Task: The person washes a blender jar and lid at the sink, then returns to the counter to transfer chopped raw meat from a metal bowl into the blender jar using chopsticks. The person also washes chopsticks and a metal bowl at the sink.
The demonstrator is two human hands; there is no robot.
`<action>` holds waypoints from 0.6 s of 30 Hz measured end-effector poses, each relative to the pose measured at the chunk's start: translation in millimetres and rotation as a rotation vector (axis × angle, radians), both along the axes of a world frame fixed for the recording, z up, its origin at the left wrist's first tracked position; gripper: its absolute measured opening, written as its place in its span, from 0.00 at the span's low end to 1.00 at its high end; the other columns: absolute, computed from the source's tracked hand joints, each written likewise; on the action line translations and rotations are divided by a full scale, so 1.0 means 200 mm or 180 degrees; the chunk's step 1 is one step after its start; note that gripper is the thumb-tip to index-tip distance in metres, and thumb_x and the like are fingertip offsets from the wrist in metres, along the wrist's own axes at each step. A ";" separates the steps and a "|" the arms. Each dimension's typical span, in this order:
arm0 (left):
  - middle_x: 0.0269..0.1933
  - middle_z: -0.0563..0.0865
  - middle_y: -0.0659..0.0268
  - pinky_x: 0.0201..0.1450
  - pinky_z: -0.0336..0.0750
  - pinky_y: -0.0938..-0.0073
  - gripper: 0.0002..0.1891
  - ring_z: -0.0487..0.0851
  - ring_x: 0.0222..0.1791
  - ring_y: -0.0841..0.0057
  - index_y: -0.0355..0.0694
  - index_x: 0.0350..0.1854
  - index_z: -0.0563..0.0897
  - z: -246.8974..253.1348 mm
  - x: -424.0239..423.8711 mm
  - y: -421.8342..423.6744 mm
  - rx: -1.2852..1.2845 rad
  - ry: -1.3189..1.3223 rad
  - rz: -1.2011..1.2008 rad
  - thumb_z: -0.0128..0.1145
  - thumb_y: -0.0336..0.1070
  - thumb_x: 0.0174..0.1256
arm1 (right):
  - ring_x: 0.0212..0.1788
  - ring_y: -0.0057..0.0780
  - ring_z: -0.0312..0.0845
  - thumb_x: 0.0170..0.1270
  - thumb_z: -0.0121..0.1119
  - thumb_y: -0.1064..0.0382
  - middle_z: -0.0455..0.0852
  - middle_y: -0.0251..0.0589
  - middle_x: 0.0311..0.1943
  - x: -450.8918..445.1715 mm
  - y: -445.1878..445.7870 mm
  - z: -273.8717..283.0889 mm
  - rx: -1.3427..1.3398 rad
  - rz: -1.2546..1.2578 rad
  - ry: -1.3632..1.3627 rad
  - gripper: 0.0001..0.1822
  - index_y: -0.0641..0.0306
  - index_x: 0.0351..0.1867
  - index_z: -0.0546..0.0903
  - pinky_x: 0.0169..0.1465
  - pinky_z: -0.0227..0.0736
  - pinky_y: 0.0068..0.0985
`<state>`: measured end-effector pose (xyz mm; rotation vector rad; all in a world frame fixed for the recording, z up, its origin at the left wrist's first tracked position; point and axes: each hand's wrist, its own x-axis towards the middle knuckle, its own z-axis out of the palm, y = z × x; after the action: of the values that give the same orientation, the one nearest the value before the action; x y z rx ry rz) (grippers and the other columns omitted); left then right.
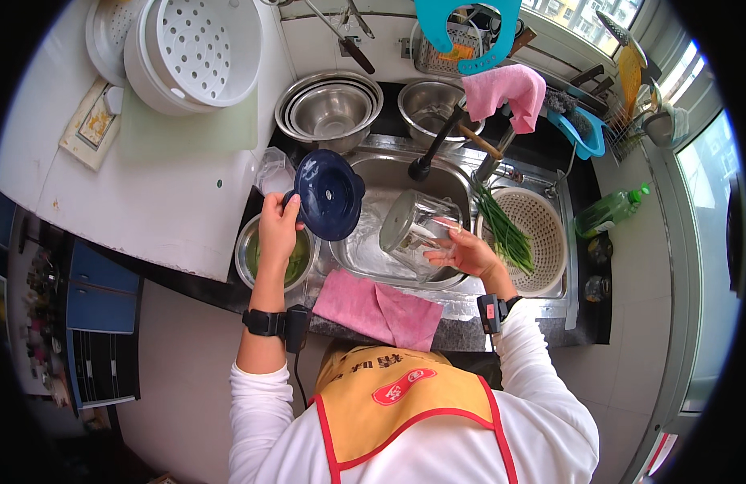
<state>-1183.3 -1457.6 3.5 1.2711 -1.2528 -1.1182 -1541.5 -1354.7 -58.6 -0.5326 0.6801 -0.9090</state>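
Observation:
My left hand (pixel 278 228) grips a dark blue round lid (pixel 329 195) by its edge, tilted up at the left side of the steel sink (pixel 364 254). Over the basin, my right hand (pixel 467 251) holds a clear glass jar or pitcher (pixel 418 227) tipped on its side, its base towards the left. Below the black faucet head (pixel 419 169), water or wetness shows in the basin. A pink cloth (pixel 379 308) lies along the front rim. Right of the jar, long green stalks (pixel 507 233) rest in a white perforated colander (pixel 551 242).
Left of the sink stand a steel bowl (pixel 242 257) with green contents and a clear plastic container (pixel 275 169). Nested steel bowls (pixel 330 112) and another steel bowl (pixel 433 106) are behind. A pink cloth (pixel 506 94) hangs over the faucet; a green bottle (pixel 609 212) is at right.

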 end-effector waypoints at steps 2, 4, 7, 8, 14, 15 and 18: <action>0.30 0.78 0.70 0.24 0.71 0.86 0.09 0.74 0.26 0.88 0.37 0.38 0.71 0.00 0.01 0.01 -0.0028 -0.0006 0.0002 0.54 0.37 0.66 | 0.55 0.53 0.73 0.65 0.53 0.49 0.56 0.62 0.64 0.00 0.02 0.03 0.0001 0.0035 0.0075 0.34 0.54 0.69 0.55 0.57 0.71 0.39; 0.30 0.78 0.70 0.24 0.71 0.86 0.09 0.74 0.26 0.88 0.37 0.38 0.71 0.00 0.02 0.02 -0.0036 0.0011 -0.0009 0.54 0.37 0.66 | 0.55 0.54 0.73 0.65 0.53 0.49 0.56 0.63 0.64 0.00 0.04 0.06 0.0000 0.0059 0.0140 0.34 0.56 0.69 0.55 0.57 0.71 0.40; 0.30 0.78 0.70 0.24 0.71 0.86 0.09 0.74 0.26 0.88 0.37 0.38 0.71 0.00 0.04 0.03 -0.0023 0.0025 -0.0004 0.54 0.37 0.66 | 0.54 0.55 0.74 0.65 0.52 0.51 0.59 0.63 0.62 0.03 0.07 0.15 0.0001 0.0093 0.0283 0.34 0.59 0.68 0.55 0.56 0.72 0.41; 0.30 0.78 0.70 0.24 0.71 0.86 0.09 0.74 0.26 0.88 0.37 0.38 0.71 0.01 0.04 0.04 -0.0021 0.0027 0.0005 0.54 0.37 0.66 | 0.53 0.55 0.74 0.65 0.53 0.52 0.61 0.63 0.61 0.04 0.07 0.18 0.0018 0.0123 0.0355 0.34 0.60 0.68 0.55 0.55 0.73 0.41; 0.30 0.78 0.70 0.24 0.71 0.86 0.10 0.74 0.26 0.88 0.37 0.38 0.71 -0.01 0.05 0.03 -0.0022 0.0019 -0.0049 0.55 0.37 0.66 | 0.51 0.56 0.76 0.69 0.48 0.55 0.67 0.58 0.59 0.06 0.10 0.34 -0.0124 0.0562 0.0975 0.30 0.62 0.68 0.56 0.54 0.73 0.44; 0.30 0.78 0.70 0.24 0.71 0.86 0.10 0.74 0.26 0.88 0.37 0.38 0.71 -0.02 0.06 0.03 -0.0058 0.0036 -0.0066 0.55 0.37 0.66 | 0.50 0.53 0.77 0.69 0.48 0.55 0.67 0.56 0.60 0.08 0.11 0.39 -0.0170 0.0690 0.1230 0.29 0.62 0.68 0.57 0.52 0.76 0.38; 0.30 0.79 0.70 0.25 0.71 0.86 0.09 0.74 0.26 0.88 0.37 0.38 0.71 -0.04 0.06 0.01 -0.0041 0.0073 -0.0088 0.54 0.37 0.66 | 0.43 0.36 0.82 0.69 0.50 0.55 0.77 0.49 0.51 0.16 0.10 0.55 -0.0370 0.1186 0.2058 0.27 0.62 0.66 0.63 0.48 0.77 0.25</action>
<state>-1171.9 -1454.8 -4.0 1.2314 -1.2621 -1.1395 -1509.2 -1333.9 51.5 -1.0401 1.0672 -0.4151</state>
